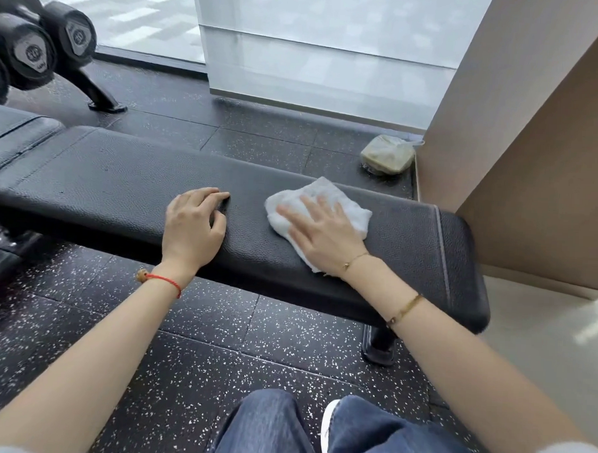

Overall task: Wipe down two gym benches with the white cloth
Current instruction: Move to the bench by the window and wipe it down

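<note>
The crumpled white cloth lies on the black padded leather worktop, toward its right end. The right hand presses it flat, grip apart; the left hand braces beside it, fingers loosely curled, holding nothing. Judged progress: first bench under way; a second black bench pad beyond the worktop's left end appears pending.

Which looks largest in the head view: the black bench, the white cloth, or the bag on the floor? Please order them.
1. black bench
2. white cloth, partly under the right hand
3. bag, though it lies farther away
</note>
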